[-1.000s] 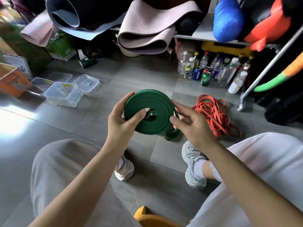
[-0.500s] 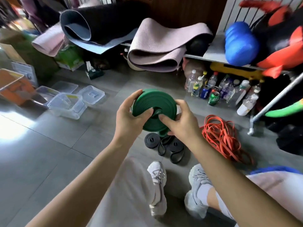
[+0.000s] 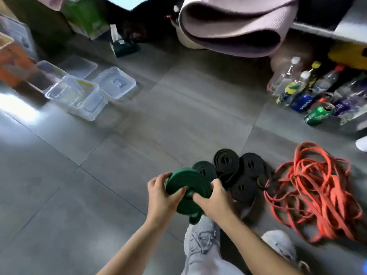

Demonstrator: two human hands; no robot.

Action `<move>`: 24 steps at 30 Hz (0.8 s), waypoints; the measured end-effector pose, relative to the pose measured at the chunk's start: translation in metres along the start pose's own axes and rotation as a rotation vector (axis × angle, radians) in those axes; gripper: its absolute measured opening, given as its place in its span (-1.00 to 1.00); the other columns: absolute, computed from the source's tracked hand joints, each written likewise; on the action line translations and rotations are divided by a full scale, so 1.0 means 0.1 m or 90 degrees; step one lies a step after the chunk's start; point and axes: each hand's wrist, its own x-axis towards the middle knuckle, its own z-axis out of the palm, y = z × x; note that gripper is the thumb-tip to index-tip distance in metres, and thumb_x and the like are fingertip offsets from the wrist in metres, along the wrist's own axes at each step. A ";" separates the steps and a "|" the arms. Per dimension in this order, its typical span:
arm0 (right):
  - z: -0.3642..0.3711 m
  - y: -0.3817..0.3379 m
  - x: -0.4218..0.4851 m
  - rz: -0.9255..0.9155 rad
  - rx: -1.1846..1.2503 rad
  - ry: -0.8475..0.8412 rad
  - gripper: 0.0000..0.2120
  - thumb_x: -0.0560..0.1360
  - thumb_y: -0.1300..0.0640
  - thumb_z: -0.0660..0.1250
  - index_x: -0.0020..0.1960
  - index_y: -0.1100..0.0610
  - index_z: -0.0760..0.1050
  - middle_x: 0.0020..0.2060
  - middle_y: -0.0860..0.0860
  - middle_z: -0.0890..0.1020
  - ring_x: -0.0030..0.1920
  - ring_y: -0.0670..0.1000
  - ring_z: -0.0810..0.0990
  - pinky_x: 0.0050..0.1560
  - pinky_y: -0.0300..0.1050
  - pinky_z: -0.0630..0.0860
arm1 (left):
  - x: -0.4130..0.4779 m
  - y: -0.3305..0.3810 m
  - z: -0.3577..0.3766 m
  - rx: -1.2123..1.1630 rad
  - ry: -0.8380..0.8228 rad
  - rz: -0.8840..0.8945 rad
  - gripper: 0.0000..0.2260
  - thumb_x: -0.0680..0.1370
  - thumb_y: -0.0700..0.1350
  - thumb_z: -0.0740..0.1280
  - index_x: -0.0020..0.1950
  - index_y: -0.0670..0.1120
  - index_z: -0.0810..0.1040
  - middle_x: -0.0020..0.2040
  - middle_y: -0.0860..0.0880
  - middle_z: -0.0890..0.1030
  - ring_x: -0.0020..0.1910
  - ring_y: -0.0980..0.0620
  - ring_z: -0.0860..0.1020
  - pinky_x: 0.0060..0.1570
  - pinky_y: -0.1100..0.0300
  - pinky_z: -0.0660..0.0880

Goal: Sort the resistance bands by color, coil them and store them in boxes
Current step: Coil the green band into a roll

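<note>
landmark: green band coil (image 3: 187,187), a flat wound disc held low in the view, above the grey tiled floor (image 3: 139,135); every place below is given from this coil.
left hand (image 3: 160,197): grasps the coil's left edge, with the fingers curled over the far rim and the thumb pressed on the near face.
right hand (image 3: 214,197): grasps the coil's right side, with the thumb laid on the near face towards the centre hole and the fingers curled round the rim behind.
loose end (image 3: 193,218): a short green tail of the same band, hanging just below the coil.
black band coils (image 3: 226,161): several wound discs on the floor, just right of the green coil and beyond it, touching one another; the nearest is partly hidden by the right hand.
orange bands (image 3: 313,191): an uncoiled, tangled heap on the floor, farther right of the green coil, just beside the black coils.
clear boxes (image 3: 79,96): open transparent plastic tubs, well apart from the green coil, up and to its left; they look empty, though blur limits certainty.
lid (image 3: 115,82): a clear lid lying flat, just right of the boxes and on the same side of the coil.
orange crate (image 3: 14,62): at the far left edge, beyond the boxes.
bottles and cans (image 3: 317,92): a blurred cluster, well apart from the coil, up and to its right; a green can (image 3: 317,114) sits at its front.
rolled mat (image 3: 234,30): pinkish, at the top of the view, far beyond the coil.
shoes: one pale shoe (image 3: 202,241) directly below the coil, a second (image 3: 280,245) lower right.
</note>
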 end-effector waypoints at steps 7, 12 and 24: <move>0.75 0.63 0.82 0.109 -0.050 -0.110 -0.56 0.37 -0.12 0.37 0.02 0.13 0.28 -0.02 0.10 0.58 0.01 0.13 0.55 -0.20 -0.13 0.37 | 0.52 -1.03 0.48 0.056 0.018 -0.118 -0.53 0.43 -0.16 0.46 0.28 0.00 0.37 0.16 0.00 0.40 0.13 0.04 0.46 0.18 0.10 0.44; 1.02 0.68 1.27 0.129 -0.092 -0.112 -0.55 0.38 -0.13 0.37 0.03 0.15 0.29 0.01 0.12 0.58 0.01 0.16 0.55 -0.22 -0.13 0.35 | 0.94 -1.34 0.67 0.085 0.034 -0.130 -0.56 0.46 -0.21 0.39 0.30 -0.03 0.39 0.15 0.02 0.45 0.21 0.02 0.43 0.22 0.11 0.40; 1.25 0.67 1.47 0.158 -0.052 -0.090 -0.54 0.45 -0.10 0.34 0.11 0.22 0.30 0.12 0.22 0.56 0.09 0.21 0.55 -0.18 -0.13 0.36 | 1.22 -1.46 0.68 0.068 -0.037 -0.131 -0.26 0.38 -0.08 0.50 0.47 0.04 0.20 0.40 -0.02 0.31 0.37 0.02 0.31 0.34 -0.01 0.34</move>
